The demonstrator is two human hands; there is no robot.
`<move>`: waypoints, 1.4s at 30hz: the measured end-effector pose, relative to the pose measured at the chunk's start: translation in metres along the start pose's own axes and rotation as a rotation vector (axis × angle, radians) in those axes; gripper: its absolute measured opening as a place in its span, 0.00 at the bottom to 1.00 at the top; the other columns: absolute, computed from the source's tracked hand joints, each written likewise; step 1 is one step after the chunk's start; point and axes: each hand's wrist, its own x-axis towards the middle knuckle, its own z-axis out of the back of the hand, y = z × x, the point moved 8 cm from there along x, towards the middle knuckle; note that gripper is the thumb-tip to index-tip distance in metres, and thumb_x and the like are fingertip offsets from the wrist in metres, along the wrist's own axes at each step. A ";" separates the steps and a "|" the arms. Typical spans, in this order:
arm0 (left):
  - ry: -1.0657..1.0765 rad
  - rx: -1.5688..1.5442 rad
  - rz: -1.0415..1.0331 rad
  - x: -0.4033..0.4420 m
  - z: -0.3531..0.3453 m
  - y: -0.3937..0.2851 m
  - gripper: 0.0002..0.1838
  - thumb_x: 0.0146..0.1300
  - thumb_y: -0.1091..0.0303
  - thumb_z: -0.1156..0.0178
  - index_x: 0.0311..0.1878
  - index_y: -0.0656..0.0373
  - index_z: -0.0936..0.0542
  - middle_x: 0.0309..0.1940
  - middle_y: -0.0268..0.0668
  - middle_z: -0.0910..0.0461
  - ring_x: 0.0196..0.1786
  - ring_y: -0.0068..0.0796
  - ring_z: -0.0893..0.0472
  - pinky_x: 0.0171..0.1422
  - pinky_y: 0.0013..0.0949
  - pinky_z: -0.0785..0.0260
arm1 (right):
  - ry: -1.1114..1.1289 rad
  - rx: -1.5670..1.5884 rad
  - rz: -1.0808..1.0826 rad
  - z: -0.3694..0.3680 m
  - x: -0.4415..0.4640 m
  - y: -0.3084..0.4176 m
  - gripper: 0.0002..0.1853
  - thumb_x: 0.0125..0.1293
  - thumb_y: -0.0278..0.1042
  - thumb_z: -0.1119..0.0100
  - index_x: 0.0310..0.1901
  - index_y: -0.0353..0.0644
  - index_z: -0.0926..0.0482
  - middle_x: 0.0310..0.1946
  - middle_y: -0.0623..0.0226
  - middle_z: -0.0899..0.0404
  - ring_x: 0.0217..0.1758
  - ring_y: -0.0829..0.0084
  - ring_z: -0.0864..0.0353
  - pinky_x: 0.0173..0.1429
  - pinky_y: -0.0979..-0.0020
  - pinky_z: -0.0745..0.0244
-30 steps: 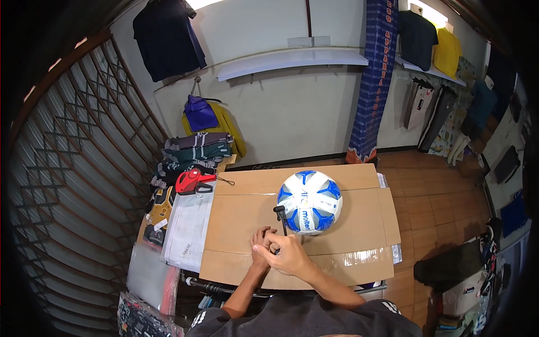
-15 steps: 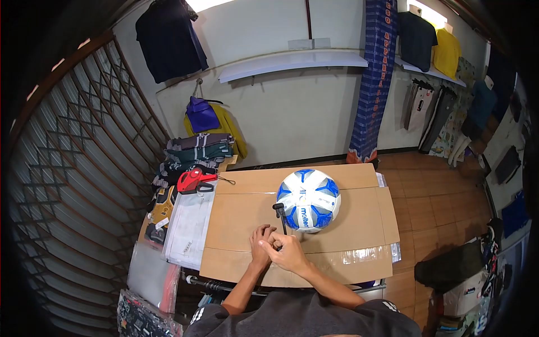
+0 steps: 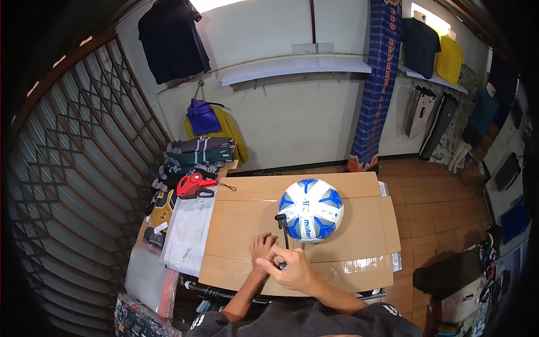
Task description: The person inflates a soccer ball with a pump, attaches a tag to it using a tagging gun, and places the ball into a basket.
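A white, blue and grey Molten ball [image 3: 311, 211] rests on the cardboard sheet [image 3: 241, 216]. My right hand [image 3: 293, 271] is closed around the lower end of a slim black rod with a short crosswise head [image 3: 281, 217]; its exact kind is unclear. That head stands close to the ball's left side, and whether they touch I cannot tell. Just left of my right hand, my left hand [image 3: 263, 247] lies on the cardboard with its fingers stretched out and nothing visible in it. My right hand partly covers the left wrist.
A red and black handheld label gun [image 3: 195, 186] lies on white packs [image 3: 190, 236] at the table's left. Behind it are stacked folded clothes [image 3: 199, 153]. Plastic-wrapped packs [image 3: 147, 281] sit lower left. A folding metal gate [image 3: 84, 168] borders the left side.
My right hand has drawn back toward my body with the black rod, away from my left fingers. The left hand stays on the cardboard. The whole view has shifted slightly.
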 end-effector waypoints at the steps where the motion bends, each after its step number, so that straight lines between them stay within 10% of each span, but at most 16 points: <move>1: -0.020 0.005 -0.013 0.000 0.005 -0.004 0.16 0.72 0.60 0.34 0.59 0.51 0.15 0.63 0.40 0.20 0.70 0.45 0.24 0.72 0.54 0.36 | -0.016 -0.023 0.000 -0.003 0.000 -0.006 0.15 0.72 0.32 0.24 0.32 0.37 0.21 0.12 0.65 0.30 0.16 0.83 0.38 0.24 0.71 0.41; 4: 0.004 -0.025 -0.006 0.003 0.007 -0.004 0.16 0.72 0.60 0.34 0.60 0.51 0.15 0.64 0.40 0.20 0.69 0.45 0.24 0.70 0.54 0.36 | -0.043 -0.057 -0.076 -0.011 -0.002 -0.038 0.15 0.70 0.37 0.24 0.31 0.38 0.19 0.15 0.56 0.22 0.15 0.54 0.22 0.25 0.60 0.32; 7: 0.005 -0.015 -0.025 0.000 0.001 0.003 0.17 0.73 0.59 0.34 0.61 0.51 0.15 0.64 0.41 0.21 0.69 0.45 0.24 0.69 0.54 0.36 | -0.108 -0.045 -0.026 -0.019 -0.005 -0.060 0.16 0.72 0.32 0.25 0.31 0.37 0.23 0.13 0.60 0.30 0.15 0.76 0.38 0.24 0.66 0.39; 16: 0.060 -0.030 -0.007 -0.003 -0.008 0.011 0.19 0.72 0.61 0.37 0.64 0.51 0.19 0.68 0.42 0.24 0.74 0.48 0.28 0.75 0.57 0.39 | -0.107 -0.079 -0.023 -0.027 -0.019 -0.068 0.15 0.72 0.34 0.26 0.31 0.36 0.21 0.14 0.59 0.29 0.16 0.75 0.38 0.24 0.65 0.39; 19: 0.038 -0.025 -0.008 -0.004 -0.011 0.012 0.17 0.74 0.60 0.37 0.62 0.51 0.18 0.67 0.42 0.24 0.73 0.48 0.28 0.75 0.57 0.40 | -0.001 -0.105 -0.111 -0.024 -0.015 -0.059 0.18 0.71 0.43 0.24 0.32 0.38 0.17 0.16 0.55 0.23 0.17 0.54 0.21 0.26 0.58 0.30; 28: 0.070 0.012 0.029 -0.001 -0.011 0.015 0.17 0.74 0.59 0.36 0.62 0.50 0.17 0.67 0.43 0.23 0.73 0.48 0.28 0.75 0.57 0.39 | 0.102 -0.073 0.078 0.005 0.001 0.034 0.15 0.73 0.39 0.24 0.35 0.38 0.17 0.14 0.63 0.25 0.14 0.75 0.34 0.24 0.68 0.36; 32: 0.041 0.001 0.019 -0.002 -0.008 0.012 0.17 0.73 0.59 0.35 0.61 0.50 0.15 0.66 0.42 0.22 0.72 0.47 0.26 0.74 0.56 0.38 | 0.087 -0.084 -0.007 -0.020 0.004 -0.015 0.20 0.71 0.47 0.24 0.31 0.38 0.18 0.16 0.51 0.23 0.19 0.47 0.18 0.26 0.57 0.27; 35: 0.000 -0.007 -0.027 -0.002 -0.006 0.009 0.17 0.72 0.58 0.34 0.61 0.49 0.16 0.66 0.41 0.22 0.72 0.46 0.26 0.72 0.56 0.38 | 0.081 -0.096 -0.039 -0.027 0.008 -0.038 0.19 0.71 0.45 0.24 0.31 0.37 0.18 0.16 0.49 0.23 0.20 0.47 0.17 0.27 0.55 0.27; 38: -0.001 -0.012 -0.033 -0.003 -0.006 0.009 0.18 0.73 0.57 0.35 0.63 0.49 0.16 0.66 0.41 0.22 0.72 0.46 0.26 0.72 0.55 0.38 | 0.039 -0.073 -0.062 -0.030 0.007 -0.060 0.16 0.72 0.37 0.25 0.32 0.36 0.19 0.15 0.56 0.24 0.15 0.70 0.32 0.25 0.66 0.33; 42: 0.019 -0.047 -0.034 -0.004 -0.004 0.008 0.19 0.74 0.58 0.35 0.64 0.49 0.17 0.66 0.41 0.22 0.73 0.46 0.26 0.73 0.55 0.39 | -0.009 -0.088 -0.099 -0.033 0.004 -0.074 0.16 0.71 0.37 0.24 0.32 0.36 0.19 0.15 0.56 0.25 0.15 0.69 0.33 0.25 0.64 0.34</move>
